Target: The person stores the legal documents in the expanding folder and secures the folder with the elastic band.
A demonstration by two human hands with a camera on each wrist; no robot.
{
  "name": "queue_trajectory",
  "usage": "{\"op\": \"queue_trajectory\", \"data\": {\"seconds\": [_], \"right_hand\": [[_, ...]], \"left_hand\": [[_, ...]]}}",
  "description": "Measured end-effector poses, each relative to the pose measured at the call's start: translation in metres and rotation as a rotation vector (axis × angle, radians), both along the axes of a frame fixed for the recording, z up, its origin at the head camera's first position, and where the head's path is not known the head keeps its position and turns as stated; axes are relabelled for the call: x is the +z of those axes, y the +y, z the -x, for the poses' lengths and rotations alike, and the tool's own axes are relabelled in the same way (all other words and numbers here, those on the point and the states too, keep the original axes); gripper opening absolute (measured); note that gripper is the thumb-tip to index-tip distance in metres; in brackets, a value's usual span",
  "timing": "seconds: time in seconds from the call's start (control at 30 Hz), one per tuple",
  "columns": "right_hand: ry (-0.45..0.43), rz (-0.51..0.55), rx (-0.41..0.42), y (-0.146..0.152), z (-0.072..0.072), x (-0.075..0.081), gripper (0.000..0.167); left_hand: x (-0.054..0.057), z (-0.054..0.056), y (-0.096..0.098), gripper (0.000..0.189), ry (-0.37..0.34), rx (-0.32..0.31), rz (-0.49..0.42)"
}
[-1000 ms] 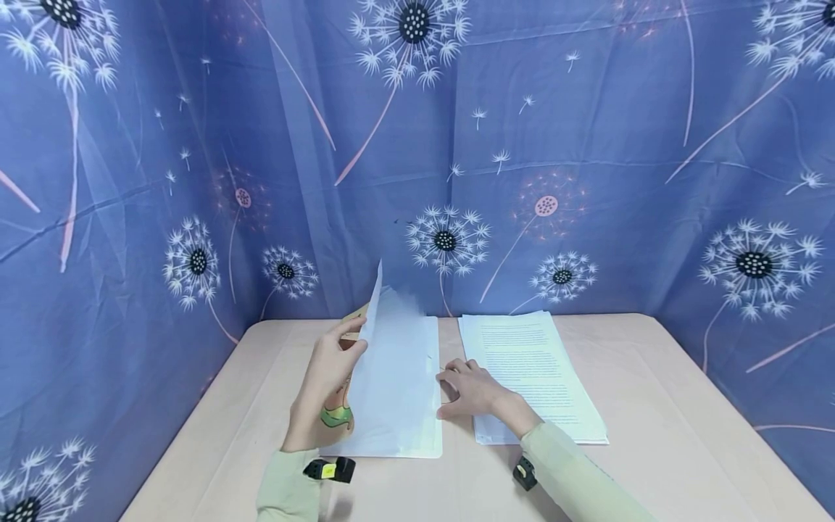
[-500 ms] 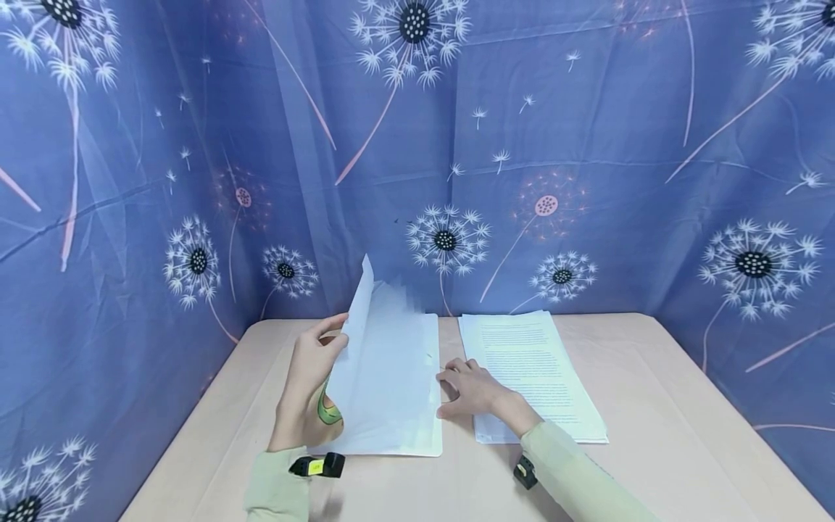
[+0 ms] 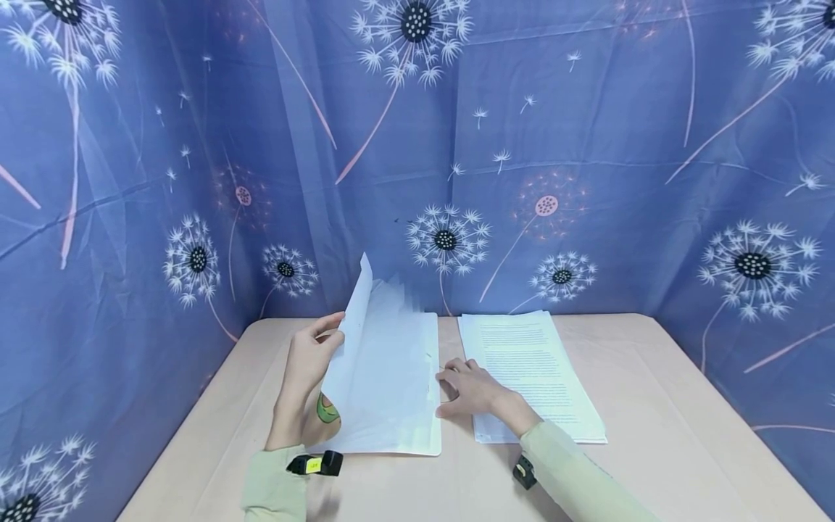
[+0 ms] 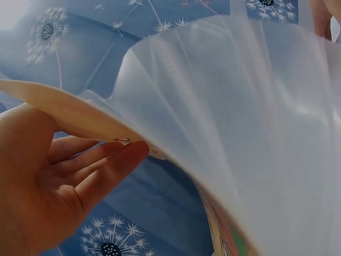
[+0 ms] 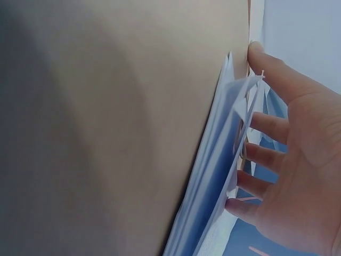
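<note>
A clear-pocket display book [image 3: 427, 435] lies partly opened on the table, its cover raised at the left. The cover's outer face carries a cartoon with a green shape [image 3: 328, 410]. My left hand [image 3: 309, 360] pinches the raised cover by its left edge. In the left wrist view the left fingers [image 4: 101, 168] lie along the tan outer face, and the clear pockets [image 4: 213, 106] fan out from it. My right hand [image 3: 471, 388] rests at the book's right edge, thumb and fingertips touching there; its fingers [image 5: 266, 154] look loosely bent in the right wrist view.
A stack of printed sheets [image 3: 528, 362] lies right of the book, partly under the right forearm. The pale table [image 3: 652, 435] meets a blue dandelion-patterned curtain [image 3: 587, 145] at its back and sides. Each wrist wears a black strap.
My left hand has moved left and slightly down, tilting the raised cover further left and covering more of the cartoon. The right hand stays in place.
</note>
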State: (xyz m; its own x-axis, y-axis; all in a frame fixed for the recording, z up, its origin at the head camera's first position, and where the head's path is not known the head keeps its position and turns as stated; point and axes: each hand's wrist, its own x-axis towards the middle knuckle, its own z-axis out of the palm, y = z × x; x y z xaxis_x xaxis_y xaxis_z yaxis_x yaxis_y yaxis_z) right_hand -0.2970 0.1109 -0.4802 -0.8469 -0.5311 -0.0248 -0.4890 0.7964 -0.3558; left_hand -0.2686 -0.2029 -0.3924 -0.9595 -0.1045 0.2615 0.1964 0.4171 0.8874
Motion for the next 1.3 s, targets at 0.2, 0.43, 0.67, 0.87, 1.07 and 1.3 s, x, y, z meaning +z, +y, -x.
{"op": "queue_trajectory", "data": {"seconds": [0.2, 0.43, 0.67, 0.87, 1.07, 1.3], "right_hand": [[-0.01, 0.008, -0.001, -0.001, -0.002, 0.003, 0.072], [0.0, 0.0, -0.004, -0.001, -0.004, 0.003, 0.073], [0.026, 0.051, 0.019, 0.001, -0.006, 0.006, 0.072], [0.071, 0.079, 0.013, 0.005, -0.009, 0.008, 0.075], [0.092, 0.092, 0.0, 0.01, -0.011, 0.012, 0.074], [0.155, 0.128, 0.013, 0.02, -0.012, 0.015, 0.059]], "left_hand": [[-0.001, 0.0, 0.002, 0.041, 0.001, 0.018, -0.036], [-0.003, 0.002, 0.006, 0.04, -0.015, 0.008, -0.041], [-0.005, 0.002, 0.009, 0.041, -0.005, 0.0, -0.042], [-0.004, 0.002, 0.011, 0.042, -0.014, -0.008, -0.035], [-0.005, 0.002, 0.011, 0.042, -0.014, -0.011, -0.03], [-0.003, 0.002, 0.01, 0.041, -0.013, 0.0, -0.035]]}}
